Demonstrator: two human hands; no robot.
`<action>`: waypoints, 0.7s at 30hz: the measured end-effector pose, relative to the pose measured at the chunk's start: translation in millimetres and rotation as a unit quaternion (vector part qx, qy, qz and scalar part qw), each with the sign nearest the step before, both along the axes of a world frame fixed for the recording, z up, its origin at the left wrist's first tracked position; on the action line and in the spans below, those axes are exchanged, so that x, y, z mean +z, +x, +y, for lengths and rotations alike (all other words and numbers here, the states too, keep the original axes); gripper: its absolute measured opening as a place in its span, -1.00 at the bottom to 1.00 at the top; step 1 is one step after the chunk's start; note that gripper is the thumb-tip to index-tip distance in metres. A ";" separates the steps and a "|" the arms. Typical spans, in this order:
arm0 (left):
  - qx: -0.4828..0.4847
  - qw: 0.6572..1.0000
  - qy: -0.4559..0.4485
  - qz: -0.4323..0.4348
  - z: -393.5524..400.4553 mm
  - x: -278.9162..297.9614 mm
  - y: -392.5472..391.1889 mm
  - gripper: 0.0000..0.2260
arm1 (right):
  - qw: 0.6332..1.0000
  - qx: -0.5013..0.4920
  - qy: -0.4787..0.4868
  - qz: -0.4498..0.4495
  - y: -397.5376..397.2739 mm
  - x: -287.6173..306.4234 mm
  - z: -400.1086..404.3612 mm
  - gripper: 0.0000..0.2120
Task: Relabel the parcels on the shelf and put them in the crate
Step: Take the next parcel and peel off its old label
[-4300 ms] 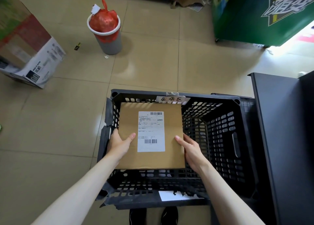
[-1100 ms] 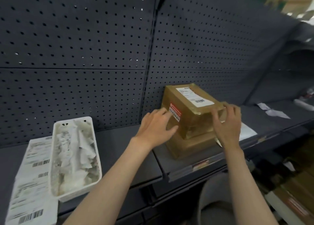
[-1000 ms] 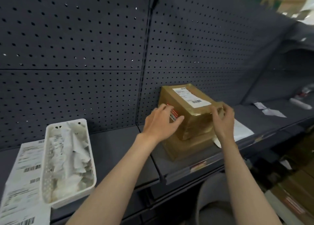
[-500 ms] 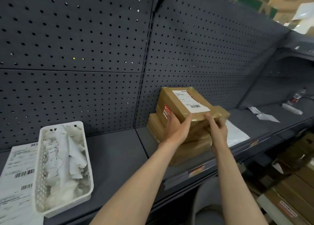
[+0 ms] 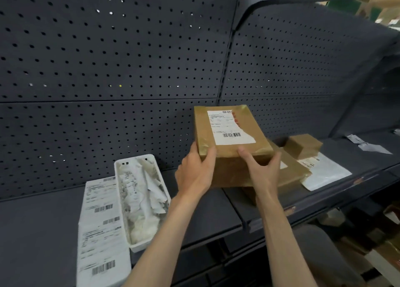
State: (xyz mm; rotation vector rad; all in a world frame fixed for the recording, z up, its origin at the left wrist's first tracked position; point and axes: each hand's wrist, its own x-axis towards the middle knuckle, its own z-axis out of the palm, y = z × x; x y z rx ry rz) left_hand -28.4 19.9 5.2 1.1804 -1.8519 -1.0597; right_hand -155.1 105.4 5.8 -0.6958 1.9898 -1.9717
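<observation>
I hold a brown taped parcel (image 5: 229, 143) with a white barcode label on top, lifted above the dark shelf (image 5: 65, 221). My left hand (image 5: 195, 174) grips its near left corner, and my right hand (image 5: 263, 169) grips its near right edge. Under and behind it a larger brown parcel (image 5: 292, 174) lies on the shelf. A small brown box (image 5: 303, 145) stands further right. A strip of fresh white barcode labels (image 5: 99, 232) lies at the left. The crate is out of view.
A white plastic tray (image 5: 140, 200) full of crumpled peeled labels sits beside the label strip. A white mailer bag (image 5: 322, 172) lies at the right of the parcels. Scraps of paper (image 5: 368, 145) rest at the far right. A perforated back panel (image 5: 108, 59) rises behind.
Earlier I set a flat parcel in the black crate. Since then I turned to the shelf, grasped the top parcel with both hands, lifted it off the stack and drew it toward me.
</observation>
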 end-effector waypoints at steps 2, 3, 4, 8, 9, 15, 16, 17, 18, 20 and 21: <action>0.007 1.000 -0.007 0.013 -4.2 1.9 37.5 -0.62 | 1.000 0.014 -0.003 -0.005 33.3 2.8 -3.7 -0.39; 0.011 1.000 -0.012 0.017 -7.4 3.7 57.3 -0.62 | 1.000 0.027 -0.004 -0.008 50.6 3.6 -5.7 -0.37; 0.017 1.000 -0.015 0.019 -11.0 5.5 77.8 -0.60 | 0.999 0.041 -0.005 -0.012 67.5 3.4 -7.7 -0.36; 0.034 0.999 -0.027 0.018 -28.2 7.0 161.6 -0.43 | 0.993 0.111 0.002 -0.024 133.7 1.8 -19.5 -0.25; 0.036 0.999 -0.028 0.024 -32.3 5.5 182.3 -0.44 | 0.992 0.127 0.006 -0.022 150.1 1.2 -23.6 -0.21; 0.090 0.994 -0.030 0.053 -45.7 -6.2 301.3 -0.54 | 0.978 0.204 0.035 -0.021 249.0 -6.1 -54.8 -0.27; 0.102 0.993 -0.029 0.056 -46.4 -9.2 319.0 -0.55 | 0.975 0.217 0.038 -0.020 265.1 -9.2 -59.6 -0.27; 0.113 0.992 -0.028 0.058 -47.4 -12.8 336.6 -0.55 | 0.972 0.230 0.039 -0.019 280.9 -12.8 -64.2 -0.29; 0.123 0.990 -0.025 0.058 -48.5 -17.0 353.8 -0.53 | 0.970 0.239 0.038 -0.019 296.1 -17.0 -68.1 -0.32; 0.142 0.988 -0.016 0.054 -49.9 -25.8 386.2 -0.49 | 0.966 0.253 0.040 -0.021 325.3 -25.1 -73.3 -0.36; 0.151 0.987 -0.009 0.052 -50.5 -30.4 400.6 -0.48 | 0.964 0.259 0.045 -0.023 337.9 -29.7 -75.2 -0.38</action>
